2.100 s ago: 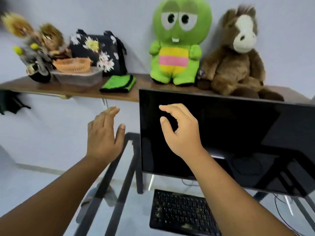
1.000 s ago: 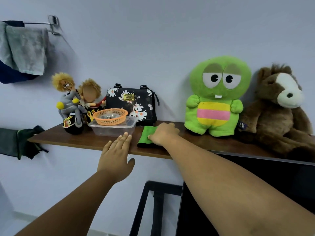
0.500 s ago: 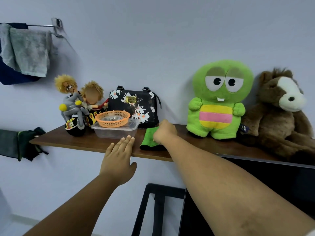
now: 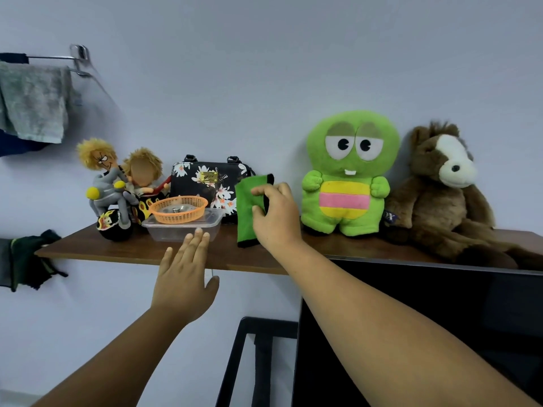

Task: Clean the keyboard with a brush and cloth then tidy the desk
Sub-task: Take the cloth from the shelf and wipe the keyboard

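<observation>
My right hand (image 4: 276,218) grips a folded green cloth (image 4: 246,212) with black edging and holds it upright just above the wooden shelf (image 4: 123,251). My left hand (image 4: 183,277) is open with fingers together, palm down, in front of the shelf edge below a clear plastic container (image 4: 182,229). An orange mesh basket (image 4: 177,209) sits on that container. The keyboard and any brush are out of view.
On the shelf stand two dolls on a toy motorbike (image 4: 117,195), a black floral bag (image 4: 208,186), a green plush (image 4: 349,174) and a brown plush horse (image 4: 443,195). A dark monitor (image 4: 426,333) rises below right. A grey towel (image 4: 32,104) hangs on a wall rail.
My right hand has closed on the green cloth and lifted it off the shelf, turning it upright. My left hand has risen slightly toward the shelf edge.
</observation>
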`<state>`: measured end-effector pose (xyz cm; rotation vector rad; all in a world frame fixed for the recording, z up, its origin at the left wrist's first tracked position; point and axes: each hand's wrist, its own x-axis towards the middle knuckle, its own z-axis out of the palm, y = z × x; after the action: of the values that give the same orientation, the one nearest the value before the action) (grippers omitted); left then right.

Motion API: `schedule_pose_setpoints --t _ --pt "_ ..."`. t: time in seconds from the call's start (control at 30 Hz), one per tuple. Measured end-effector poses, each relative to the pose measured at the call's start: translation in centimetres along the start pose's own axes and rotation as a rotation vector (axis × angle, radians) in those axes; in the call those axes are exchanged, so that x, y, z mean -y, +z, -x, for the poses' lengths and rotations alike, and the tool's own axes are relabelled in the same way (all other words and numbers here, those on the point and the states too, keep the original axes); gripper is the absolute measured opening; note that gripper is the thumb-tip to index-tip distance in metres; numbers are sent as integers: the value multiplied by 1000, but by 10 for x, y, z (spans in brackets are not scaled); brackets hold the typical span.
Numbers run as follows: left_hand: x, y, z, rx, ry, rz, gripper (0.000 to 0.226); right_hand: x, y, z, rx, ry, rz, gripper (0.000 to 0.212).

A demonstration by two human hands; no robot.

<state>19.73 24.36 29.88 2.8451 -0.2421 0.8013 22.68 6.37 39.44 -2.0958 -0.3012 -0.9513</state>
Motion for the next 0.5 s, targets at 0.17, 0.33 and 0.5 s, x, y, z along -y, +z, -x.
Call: schedule_pose_setpoints --t 0.17,0.33,0.5 --pt "-22 -4 28 -130 15 91 80 5 -58 34 -152 -74 -157 30" --pt "-67 5 72 -177 43 202 75 -11 -125 97 -199 -78 -196 30" --pt "-118 30 134 -104 105 285 66 -52 -178 178 -95 -2 -200 30"
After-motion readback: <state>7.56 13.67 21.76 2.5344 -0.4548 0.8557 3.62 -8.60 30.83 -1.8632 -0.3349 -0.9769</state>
